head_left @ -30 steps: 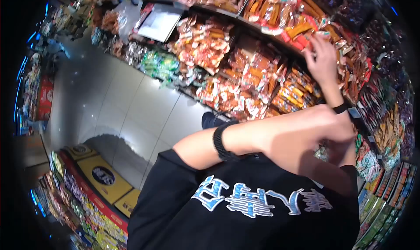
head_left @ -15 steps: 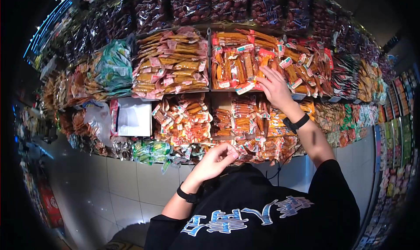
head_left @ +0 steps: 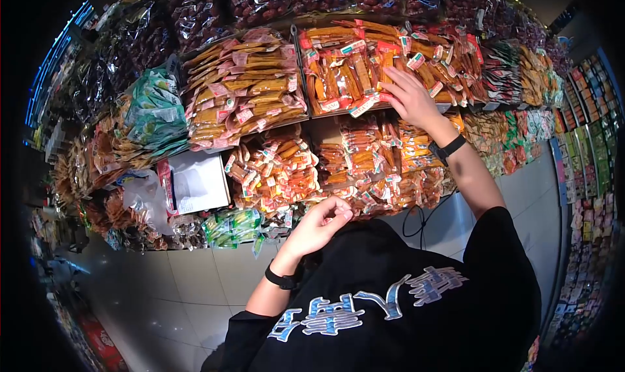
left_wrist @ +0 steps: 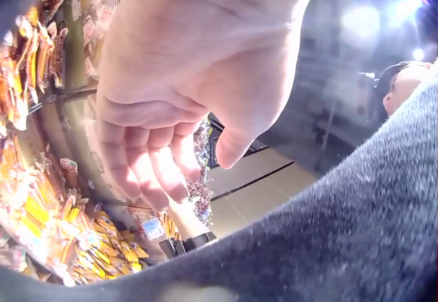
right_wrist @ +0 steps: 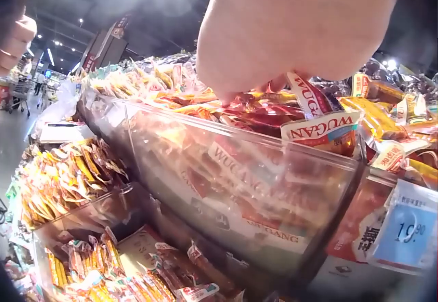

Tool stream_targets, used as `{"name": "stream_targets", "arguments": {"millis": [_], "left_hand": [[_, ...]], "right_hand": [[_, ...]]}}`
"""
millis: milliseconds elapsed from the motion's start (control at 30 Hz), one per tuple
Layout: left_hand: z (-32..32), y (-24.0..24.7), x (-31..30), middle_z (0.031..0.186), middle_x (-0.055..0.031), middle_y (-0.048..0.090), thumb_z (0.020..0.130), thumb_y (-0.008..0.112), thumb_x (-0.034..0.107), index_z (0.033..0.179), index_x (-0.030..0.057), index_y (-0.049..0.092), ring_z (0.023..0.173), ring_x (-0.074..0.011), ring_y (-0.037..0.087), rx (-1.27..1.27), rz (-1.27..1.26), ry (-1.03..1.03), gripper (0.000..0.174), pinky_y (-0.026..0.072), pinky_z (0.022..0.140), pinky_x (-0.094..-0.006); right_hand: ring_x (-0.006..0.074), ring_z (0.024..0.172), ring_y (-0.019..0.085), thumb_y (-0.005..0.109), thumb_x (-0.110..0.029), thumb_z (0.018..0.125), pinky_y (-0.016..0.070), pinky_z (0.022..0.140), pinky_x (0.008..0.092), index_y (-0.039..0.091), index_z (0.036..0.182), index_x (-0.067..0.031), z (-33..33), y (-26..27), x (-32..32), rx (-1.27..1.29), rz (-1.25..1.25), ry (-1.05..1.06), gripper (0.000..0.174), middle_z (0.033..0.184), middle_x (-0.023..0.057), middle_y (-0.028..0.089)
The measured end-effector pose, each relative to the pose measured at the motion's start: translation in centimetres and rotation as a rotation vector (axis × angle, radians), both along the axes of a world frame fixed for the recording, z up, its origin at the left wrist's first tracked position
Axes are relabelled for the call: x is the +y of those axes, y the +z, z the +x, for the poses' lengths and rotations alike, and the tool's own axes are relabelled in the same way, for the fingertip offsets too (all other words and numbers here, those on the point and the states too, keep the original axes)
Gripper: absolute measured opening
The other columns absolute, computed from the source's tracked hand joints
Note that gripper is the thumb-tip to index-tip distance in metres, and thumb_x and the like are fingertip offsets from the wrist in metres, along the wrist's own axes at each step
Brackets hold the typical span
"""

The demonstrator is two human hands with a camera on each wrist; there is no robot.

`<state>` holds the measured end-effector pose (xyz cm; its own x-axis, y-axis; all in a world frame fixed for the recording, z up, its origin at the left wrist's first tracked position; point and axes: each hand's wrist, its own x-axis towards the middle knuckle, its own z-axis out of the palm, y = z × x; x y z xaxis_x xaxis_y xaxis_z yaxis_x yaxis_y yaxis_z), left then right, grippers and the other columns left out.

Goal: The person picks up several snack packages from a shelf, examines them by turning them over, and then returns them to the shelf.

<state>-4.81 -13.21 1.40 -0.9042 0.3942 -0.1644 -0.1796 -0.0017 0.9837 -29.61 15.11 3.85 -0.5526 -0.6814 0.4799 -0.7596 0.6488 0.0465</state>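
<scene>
My right hand [head_left: 416, 104] rests on clear-wrapped, orange-brown snack packets [head_left: 355, 76] in an upper bin, its fingers stretched out over them. In the right wrist view the hand [right_wrist: 294, 32] reaches over the bin's clear front wall [right_wrist: 171, 145], and most of its fingertips are hidden. Close by its fingers lies a packet labelled WUGAN [right_wrist: 321, 132]. Nearer my body, my left hand [head_left: 319, 227] hangs loosely curled and holds nothing. The left wrist view shows that hand [left_wrist: 198, 62] with relaxed fingers and the thumb apart from them.
Left of that bin is another full of yellowish packets [head_left: 244, 89]. Lower bins hold more small packets [head_left: 277, 170], beside a white box [head_left: 198, 183]. A price tag [right_wrist: 408, 230] reading 19.90 hangs at the bin front. Shelves [head_left: 586, 177] line the right side.
The view has turned from the side to face the bins. My arms, crossed at first, have parted; the left hand is now near my body. My right hand has stayed over the packets lately.
</scene>
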Motion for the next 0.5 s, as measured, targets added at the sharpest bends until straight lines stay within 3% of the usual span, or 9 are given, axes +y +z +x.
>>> {"name": "stream_targets", "arguments": {"millis": [267, 500], "left_hand": [[0.5, -0.7, -1.9, 0.091, 0.0007, 0.060, 0.096, 0.060, 0.014, 0.102, 0.0017, 0.059, 0.087, -0.0069, 0.054, -0.088, 0.068, 0.026, 0.014, 0.0456, 0.081, -0.0239], [1.1, -1.5, -3.2, 0.099, -0.0029, 0.063, 0.099, 0.055, 0.014, 0.104, 0.0021, 0.057, 0.096, -0.0120, 0.060, -0.066, 0.000, 0.018, 0.013, 0.0478, 0.088, -0.0281]], "right_hand": [[0.0323, 0.132, 0.045, 0.062, -0.019, 0.089, 0.0364, 0.110, 0.0461, 0.060, 0.122, -0.0070, 1.1, 0.1, 1.1, -0.029, -0.042, -0.039, 0.035, 0.142, 0.0139, 0.048], [0.0317, 0.132, 0.045, 0.056, -0.006, 0.082, 0.0356, 0.110, 0.0463, 0.059, 0.124, -0.0074, 1.8, -0.7, 1.8, 0.002, -0.102, -0.055, 0.042, 0.141, 0.0136, 0.049]]}}
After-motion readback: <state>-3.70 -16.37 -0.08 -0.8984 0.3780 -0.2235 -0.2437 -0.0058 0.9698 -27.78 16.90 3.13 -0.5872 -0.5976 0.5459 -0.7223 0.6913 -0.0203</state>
